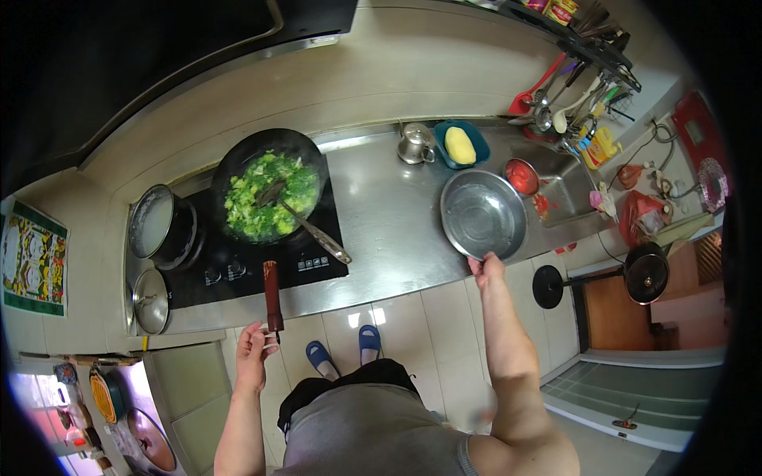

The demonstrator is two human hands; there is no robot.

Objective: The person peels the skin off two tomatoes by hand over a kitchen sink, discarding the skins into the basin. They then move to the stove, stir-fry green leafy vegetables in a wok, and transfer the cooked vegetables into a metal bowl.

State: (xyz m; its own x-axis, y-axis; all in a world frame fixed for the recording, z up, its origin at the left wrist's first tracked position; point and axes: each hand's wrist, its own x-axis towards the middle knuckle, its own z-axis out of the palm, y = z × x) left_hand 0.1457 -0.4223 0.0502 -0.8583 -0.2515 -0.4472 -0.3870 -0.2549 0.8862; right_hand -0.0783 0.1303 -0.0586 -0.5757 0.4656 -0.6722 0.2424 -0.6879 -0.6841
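Note:
My right hand (488, 271) grips the near rim of a round stainless-steel basin (483, 215) at the counter's front edge; the basin's inside looks wet. My left hand (255, 351) is beside the tip of the wok's red-brown handle (272, 297), its fingers loosely curled and apart. I see no firm grip on the handle. The black wok (220, 184) stands on the cooktop with chopped green broccoli (253, 172) in it. A metal spatula (321, 238) lies in the wok, its blade among the broccoli and its handle over the rim.
A dark pot (168, 235) of whitish liquid and a steel lid (152, 302) are left on the cooktop (250, 279). A metal pitcher (415, 143), a teal container (483, 149) with a yellow peeled vegetable and a bowl of red pieces (521, 177) stand near the sink (565, 184).

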